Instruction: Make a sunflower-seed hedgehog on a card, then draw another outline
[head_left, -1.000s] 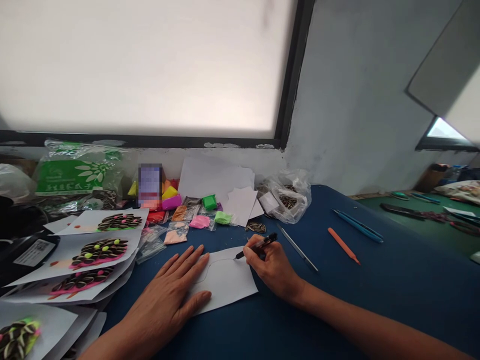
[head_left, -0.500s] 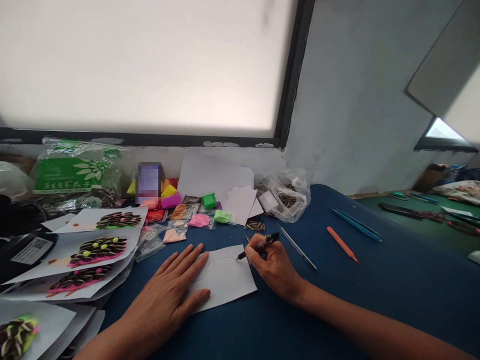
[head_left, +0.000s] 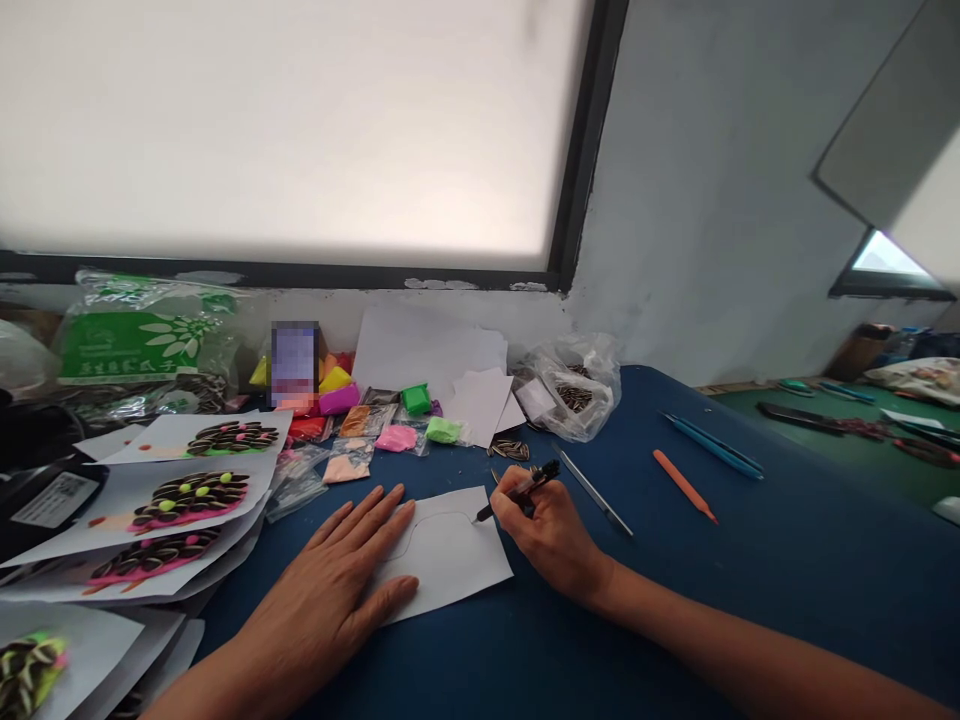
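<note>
Blue table (head_left: 525,650). Well short of its far edge, we hold paper (head_left: 457,570) under a flat left hand (head_left: 349,565); our right hand (head_left: 551,540) pinches a pen (head_left: 534,482), tip leftward, at the curve (head_left: 439,514)'s right end.

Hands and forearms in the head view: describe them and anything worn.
The left hand and right hand are bare, without gloves. No ring shows on the visible fingers, and no watch, bracelet or sleeve on the parts of the forearms in view.
</note>
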